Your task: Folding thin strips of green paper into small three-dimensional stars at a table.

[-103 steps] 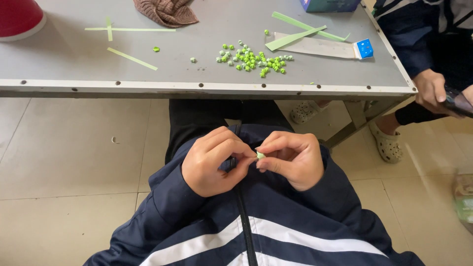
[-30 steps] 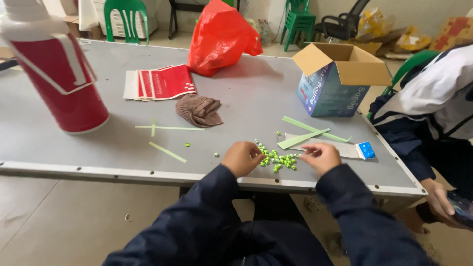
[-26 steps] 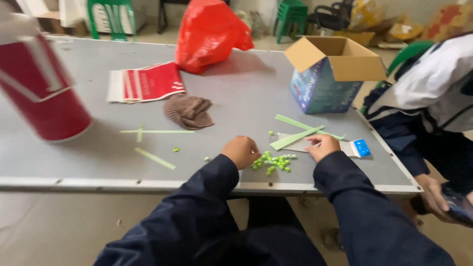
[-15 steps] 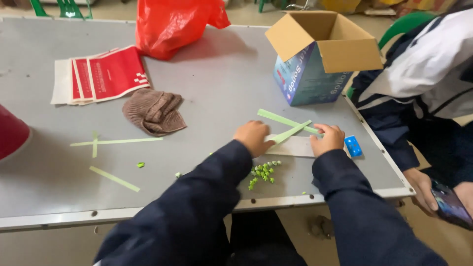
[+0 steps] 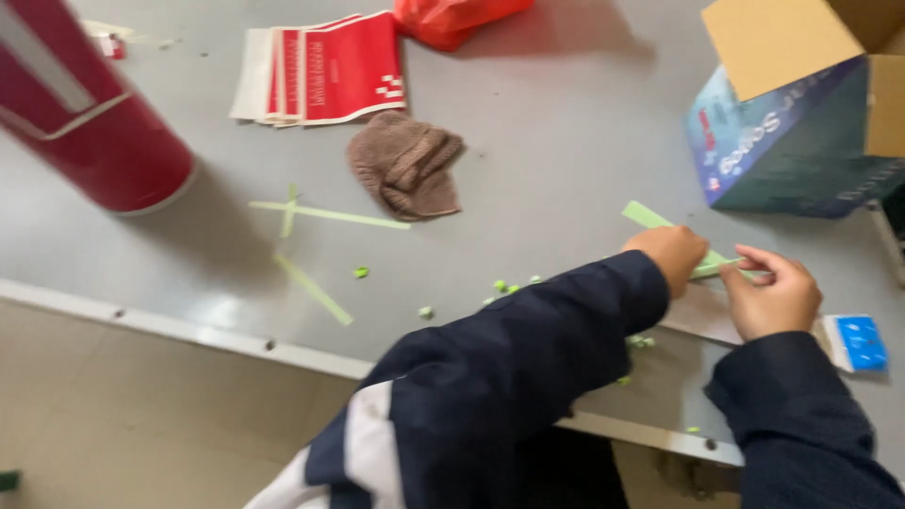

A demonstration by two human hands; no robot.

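Fingers of both hands pinch one green paper strip (image 5: 660,222); left hand (image 5: 671,256) nearer its far end, right hand (image 5: 771,294) beside, strip running diagonally away leftward.

Blocking passage beyond the hands: cardboard box (image 5: 811,123) at far right. Crowding the left: brown cloth (image 5: 407,174), red cylinder (image 5: 90,123). Lying open between: bare desk (image 5: 556,132).

Sleeve (image 5: 528,349) hides green bits (image 5: 641,341) (partly)
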